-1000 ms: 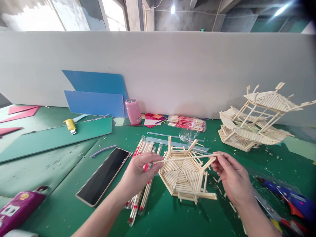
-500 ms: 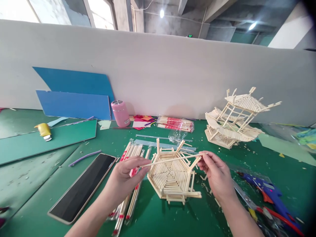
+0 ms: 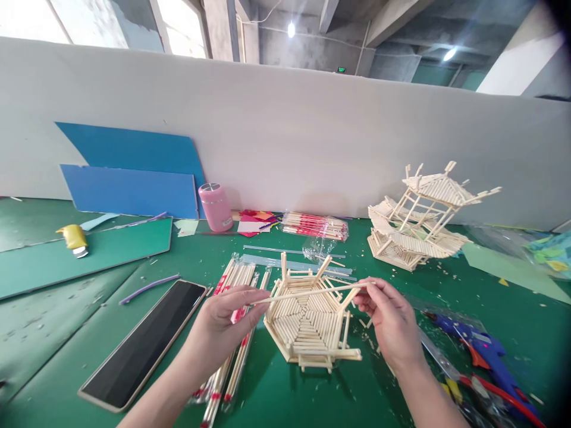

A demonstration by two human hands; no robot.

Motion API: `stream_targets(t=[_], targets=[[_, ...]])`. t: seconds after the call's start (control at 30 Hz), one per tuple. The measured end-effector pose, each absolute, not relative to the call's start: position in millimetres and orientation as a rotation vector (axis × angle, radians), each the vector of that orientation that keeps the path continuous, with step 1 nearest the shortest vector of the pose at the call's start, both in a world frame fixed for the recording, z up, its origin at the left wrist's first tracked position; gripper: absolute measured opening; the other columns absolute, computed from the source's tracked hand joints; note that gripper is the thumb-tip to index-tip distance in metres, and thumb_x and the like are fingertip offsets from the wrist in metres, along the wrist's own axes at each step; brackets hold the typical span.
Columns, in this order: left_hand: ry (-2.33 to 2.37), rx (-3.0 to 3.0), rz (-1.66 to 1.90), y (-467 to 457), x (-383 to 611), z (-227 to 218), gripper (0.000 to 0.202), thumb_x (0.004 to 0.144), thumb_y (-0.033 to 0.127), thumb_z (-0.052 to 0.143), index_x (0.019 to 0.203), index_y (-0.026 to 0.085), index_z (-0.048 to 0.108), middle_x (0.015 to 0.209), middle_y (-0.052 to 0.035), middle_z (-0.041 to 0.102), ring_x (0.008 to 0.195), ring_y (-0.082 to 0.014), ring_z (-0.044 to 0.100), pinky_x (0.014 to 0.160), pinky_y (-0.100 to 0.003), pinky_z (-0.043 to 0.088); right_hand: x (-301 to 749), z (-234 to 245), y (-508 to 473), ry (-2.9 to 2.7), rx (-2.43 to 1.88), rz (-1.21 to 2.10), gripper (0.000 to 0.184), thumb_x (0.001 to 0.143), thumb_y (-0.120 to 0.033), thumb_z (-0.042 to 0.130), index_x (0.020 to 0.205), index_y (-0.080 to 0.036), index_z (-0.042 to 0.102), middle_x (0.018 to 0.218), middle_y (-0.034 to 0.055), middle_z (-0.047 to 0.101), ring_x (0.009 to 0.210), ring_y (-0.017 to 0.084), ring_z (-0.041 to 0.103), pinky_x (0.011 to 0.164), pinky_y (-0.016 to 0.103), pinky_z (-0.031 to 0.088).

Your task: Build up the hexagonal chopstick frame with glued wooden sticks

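A thin pale wooden stick is stretched between my two hands. My left hand pinches its left end, and my right hand pinches the right end between thumb and fingers. Beneath the stick lies a many-sided base built of wooden sticks in a web pattern, with short posts rising from its edge. Packs of wooden sticks with red bands lie on the table under and beside my left hand. To the right of my right hand is a blue hot glue gun.
A stick-built pavilion model stands at the back right. A phone lies at the left. Farther back are a pink cup-shaped container, another stick pack, blue boards and a yellow tube. Red-handled pliers lie at the lower right.
Both hands still hold the stick over the base, nearly unmoved. The whole view has shifted slightly, so most things on the table appear a little farther left and lower.
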State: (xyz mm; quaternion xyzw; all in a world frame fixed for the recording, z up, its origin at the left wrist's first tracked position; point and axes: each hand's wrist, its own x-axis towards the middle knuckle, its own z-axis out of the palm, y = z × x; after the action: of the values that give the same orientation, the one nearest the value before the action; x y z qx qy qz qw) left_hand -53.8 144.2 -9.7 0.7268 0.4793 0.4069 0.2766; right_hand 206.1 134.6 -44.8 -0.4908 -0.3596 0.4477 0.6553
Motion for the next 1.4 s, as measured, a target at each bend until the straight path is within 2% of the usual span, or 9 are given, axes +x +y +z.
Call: stream_targets(t=[0.27, 0.47, 0.73, 1.4], targets=[[1.274, 1.933, 1.082, 144.5, -51.2, -6.4, 0.014, 0.074, 0.02, 0.059, 0.084, 0.023, 0.069, 0.081, -0.0006, 0.07, 0.078, -0.0156, 0.063, 0.069, -0.023, 0.05, 202.9, -37.4, 134.3, -0.768, -1.13, 1.061, 0.017, 0.072, -0.036, 0.064, 0.079, -0.02, 0.063, 0.068, -0.0016, 0.062, 0.06, 0.009, 0.056, 0.054, 0.018, 0.042], [1.227, 1.893, 1.038, 142.5, -47.0, 2.7, 0.013, 0.075, 0.019, 0.058, 0.081, 0.018, 0.069, 0.077, -0.0026, 0.069, 0.069, -0.0142, 0.062, 0.065, -0.024, 0.049, 199.0, -35.8, 131.7, -0.699, -1.163, 1.093, 0.017, 0.069, -0.036, 0.067, 0.076, -0.021, 0.062, 0.065, -0.0035, 0.059, 0.058, 0.007, 0.053, 0.051, 0.015, 0.041], [1.317, 1.854, 1.038, 138.3, -47.1, -5.5, 0.016, 0.077, 0.024, 0.057, 0.09, 0.019, 0.065, 0.086, -0.0032, 0.069, 0.079, -0.0156, 0.061, 0.073, -0.028, 0.048, 197.0, -37.7, 130.9, -0.643, -1.195, 1.068, 0.022, 0.062, -0.036, 0.073, 0.076, -0.022, 0.064, 0.065, -0.0046, 0.059, 0.059, 0.007, 0.053, 0.053, 0.013, 0.042], [1.274, 1.89, 1.029, 139.0, -45.2, -3.2, 0.015, 0.078, 0.024, 0.056, 0.086, 0.021, 0.068, 0.083, -0.0037, 0.069, 0.076, -0.0171, 0.061, 0.07, -0.029, 0.049, 198.4, -39.3, 131.4, -0.702, -1.166, 1.042, 0.018, 0.067, -0.033, 0.068, 0.079, -0.02, 0.064, 0.068, -0.0015, 0.06, 0.06, 0.01, 0.053, 0.053, 0.019, 0.041]])
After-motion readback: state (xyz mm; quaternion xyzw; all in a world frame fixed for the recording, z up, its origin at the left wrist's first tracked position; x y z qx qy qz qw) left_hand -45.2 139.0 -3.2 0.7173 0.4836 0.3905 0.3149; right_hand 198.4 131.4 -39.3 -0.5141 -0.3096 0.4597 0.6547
